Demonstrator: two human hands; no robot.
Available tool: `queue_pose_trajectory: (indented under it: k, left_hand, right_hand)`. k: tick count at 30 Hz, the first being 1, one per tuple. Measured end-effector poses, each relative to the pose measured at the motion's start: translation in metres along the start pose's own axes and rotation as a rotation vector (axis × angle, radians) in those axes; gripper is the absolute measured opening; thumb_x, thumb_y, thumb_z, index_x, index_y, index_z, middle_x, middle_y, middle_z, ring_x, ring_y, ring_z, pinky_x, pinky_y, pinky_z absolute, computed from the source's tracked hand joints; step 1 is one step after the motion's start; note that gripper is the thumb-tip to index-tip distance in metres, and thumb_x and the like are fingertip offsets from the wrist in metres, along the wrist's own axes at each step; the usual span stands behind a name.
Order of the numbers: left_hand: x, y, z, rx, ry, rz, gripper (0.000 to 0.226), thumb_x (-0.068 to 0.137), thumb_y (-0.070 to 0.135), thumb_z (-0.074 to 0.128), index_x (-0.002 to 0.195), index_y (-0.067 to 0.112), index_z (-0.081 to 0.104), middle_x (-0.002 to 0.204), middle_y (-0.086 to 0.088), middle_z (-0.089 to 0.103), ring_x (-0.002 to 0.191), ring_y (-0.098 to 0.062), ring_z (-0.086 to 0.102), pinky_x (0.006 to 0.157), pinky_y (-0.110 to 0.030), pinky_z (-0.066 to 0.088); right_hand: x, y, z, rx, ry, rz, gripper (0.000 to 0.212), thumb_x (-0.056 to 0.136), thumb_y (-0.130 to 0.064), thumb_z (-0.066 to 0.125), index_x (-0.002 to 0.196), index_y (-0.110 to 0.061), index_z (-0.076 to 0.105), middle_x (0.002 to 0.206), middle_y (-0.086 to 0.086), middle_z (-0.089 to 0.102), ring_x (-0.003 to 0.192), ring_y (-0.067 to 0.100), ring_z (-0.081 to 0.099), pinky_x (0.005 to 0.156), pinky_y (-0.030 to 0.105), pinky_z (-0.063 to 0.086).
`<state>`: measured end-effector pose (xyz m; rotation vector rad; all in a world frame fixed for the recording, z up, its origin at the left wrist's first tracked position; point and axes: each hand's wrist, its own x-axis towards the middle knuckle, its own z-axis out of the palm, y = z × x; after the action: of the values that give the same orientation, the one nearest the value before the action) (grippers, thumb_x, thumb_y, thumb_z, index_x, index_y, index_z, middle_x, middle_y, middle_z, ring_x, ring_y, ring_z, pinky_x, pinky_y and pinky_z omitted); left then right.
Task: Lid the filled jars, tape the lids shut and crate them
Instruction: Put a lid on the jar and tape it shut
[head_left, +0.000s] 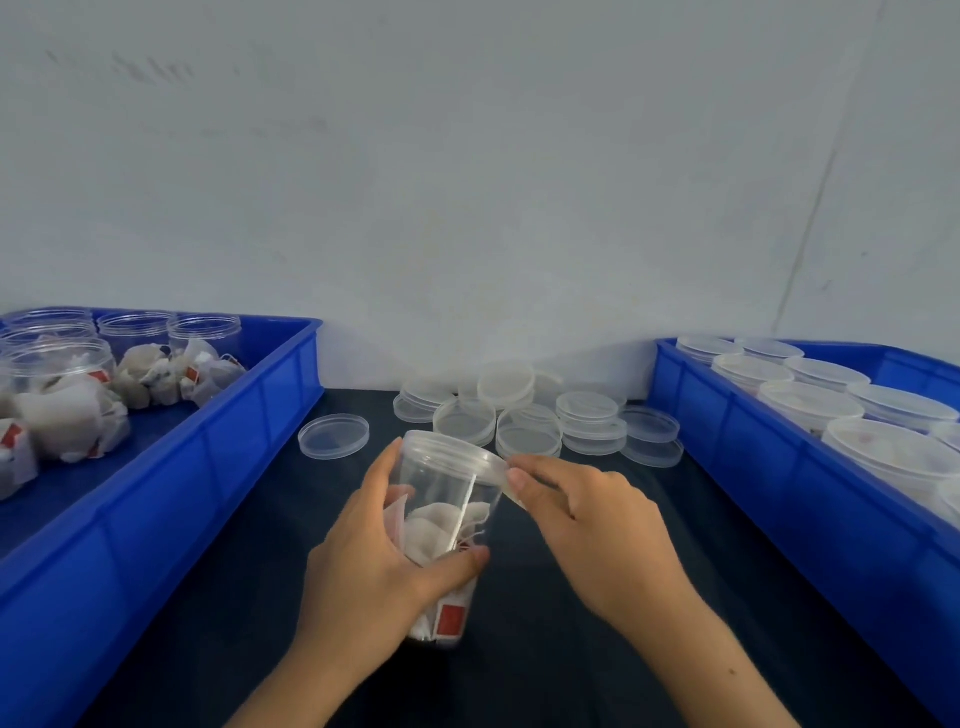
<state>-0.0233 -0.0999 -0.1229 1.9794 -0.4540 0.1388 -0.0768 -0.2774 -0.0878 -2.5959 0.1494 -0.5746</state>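
A clear plastic jar (447, 499) with white tea bags inside stands on the dark table in front of me, a clear lid (452, 451) on top. My left hand (374, 561) grips the jar's body, thumb across the front. My right hand (587, 525) pinches a strip of clear tape (511, 486) at the lid's right edge. Several loose clear lids (519, 415) lie piled behind the jar, one lid (333, 435) apart to the left.
A blue crate (208, 467) on the left holds open jars and loose tea bags (171, 374). A blue crate (753, 452) on the right holds several lidded jars (810, 405). A grey wall rises close behind the table.
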Motion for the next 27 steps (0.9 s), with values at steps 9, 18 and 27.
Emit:
queue_pose_trajectory:
  k: [9, 18, 27]
  left_hand:
    - [0.01, -0.007, 0.004, -0.413, -0.156, -0.108, 0.093, 0.028, 0.046, 0.088, 0.113, 0.056, 0.052, 0.106, 0.011, 0.069, 0.092, -0.003, 0.069, 0.074, -0.025, 0.054]
    - [0.009, -0.012, 0.003, -0.504, -0.17, -0.134, 0.091, 0.032, 0.041, 0.091, 0.115, 0.052, 0.055, 0.11, 0.01, 0.07, 0.097, -0.013, 0.07, 0.079, -0.037, 0.058]
    - [0.011, -0.013, -0.004, -0.518, -0.309, -0.069, 0.087, 0.038, 0.039, 0.09, 0.113, 0.056, 0.047, 0.114, 0.009, 0.069, 0.099, -0.015, 0.07, 0.069, -0.025, 0.058]
  right_hand:
    - [0.006, 0.02, -0.012, 0.116, -0.226, 0.052, 0.028, 0.099, -0.048, 0.036, 0.121, -0.044, 0.053, 0.108, -0.019, 0.058, 0.102, 0.003, 0.052, 0.084, 0.023, 0.041]
    - [0.006, 0.016, -0.004, 0.155, -0.217, 0.001, 0.028, 0.1, -0.05, 0.032, 0.126, -0.058, 0.04, 0.091, -0.013, 0.063, 0.089, 0.009, 0.058, 0.085, 0.032, 0.049]
    - [0.006, 0.013, -0.002, 0.097, -0.163, -0.031, 0.027, 0.1, -0.048, 0.036, 0.121, -0.063, 0.043, 0.103, -0.019, 0.067, 0.097, 0.007, 0.059, 0.088, 0.031, 0.048]
